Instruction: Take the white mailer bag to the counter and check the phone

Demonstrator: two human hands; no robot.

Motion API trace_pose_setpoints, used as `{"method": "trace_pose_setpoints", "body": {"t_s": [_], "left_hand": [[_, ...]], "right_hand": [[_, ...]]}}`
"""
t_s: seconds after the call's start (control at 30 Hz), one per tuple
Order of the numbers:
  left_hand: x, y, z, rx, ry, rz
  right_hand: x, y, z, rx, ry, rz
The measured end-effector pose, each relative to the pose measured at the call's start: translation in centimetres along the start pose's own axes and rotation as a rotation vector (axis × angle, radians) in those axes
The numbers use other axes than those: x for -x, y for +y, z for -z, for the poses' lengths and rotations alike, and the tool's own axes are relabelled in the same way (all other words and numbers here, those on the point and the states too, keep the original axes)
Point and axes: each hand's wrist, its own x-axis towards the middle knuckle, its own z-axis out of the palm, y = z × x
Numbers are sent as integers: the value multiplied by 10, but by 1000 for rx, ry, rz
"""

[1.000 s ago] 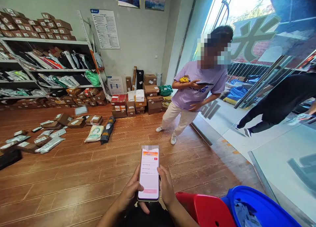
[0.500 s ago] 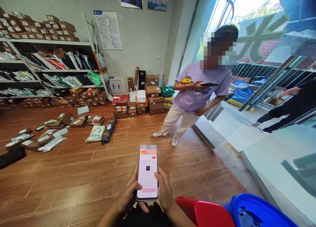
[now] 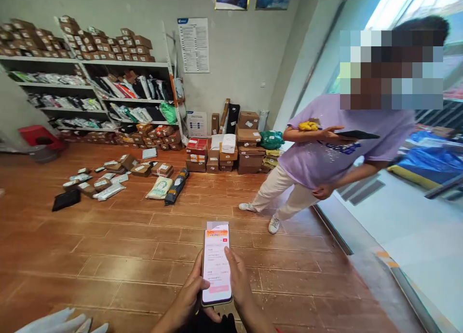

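A smartphone (image 3: 216,270) with a lit, mostly white and pink screen is held upright in front of me, low in the middle of the head view. My left hand (image 3: 191,287) wraps its left edge, with the thumb over the lower left of the screen and some fingers behind the phone. My right hand (image 3: 239,280) grips the right edge, its thumb touching the upper right part of the screen. The screen shows lines of small text that I cannot read. Fingers behind the phone are mostly hidden.
A person in a purple shirt (image 3: 347,145) stands at right holding a dark flat device (image 3: 358,134). Parcels (image 3: 108,181) lie on the wooden floor. Shelves (image 3: 126,62) with boxes and bags line the wall; stacked boxes (image 3: 249,152) stand beside them. A white glove-like thing (image 3: 54,322) shows bottom left.
My view has turned left and moved forward; the person appears larger and farther right. The phone's screen now shows lines of text instead of a small dark square. Both hands still hold the phone.
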Motion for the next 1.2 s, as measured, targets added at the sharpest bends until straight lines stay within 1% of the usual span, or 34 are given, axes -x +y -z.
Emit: {"method": "trace_pose_setpoints", "body": {"t_s": [0.1,0.13,0.17,0.2,0.27,0.33,0.37,0.47,0.57,0.6,0.67,0.73,0.77,0.83,0.9,1.0,1.1,1.2], "left_hand": [[-4,6,17,119,93,-77],[-4,12,25,154,114,-107],[-3,20,33,179,129,-134],[-2,31,43,195,142,-160],[1,56,67,207,171,-209],[5,84,97,215,198,-238],[6,99,113,227,206,-256],[10,145,168,251,202,-313],[17,196,215,231,186,-371],[21,214,227,206,200,-382],[29,249,246,142,292,-394],[38,280,262,87,393,-377],[42,293,271,84,410,-375],[49,313,292,124,371,-401],[53,326,318,186,314,-460],[55,345,362,229,303,-513],[53,371,412,233,303,-556],[48,407,471,236,302,-642]], "right_hand": [[-18,9,-18,67,69,-14],[-25,11,-28,92,85,-11],[-32,13,-39,113,69,-14],[-40,15,-53,121,11,-26],[-59,19,-84,105,-203,-67],[-81,26,-121,91,-413,-81],[-93,31,-140,96,-476,-70],[-130,50,-203,121,-537,-26],[-161,66,-268,130,-577,-53],[-169,70,-290,147,-586,-60],[-182,75,-330,158,-606,-53],[-194,79,-365,111,-653,-74],[-200,81,-382,82,-682,-100],[-214,87,-413,63,-707,-157],[-229,95,-445,97,-692,-187],[-254,112,-497,154,-672,-212],[-278,129,-555,207,-661,-227],[-305,144,-615,221,-671,-255]]}}
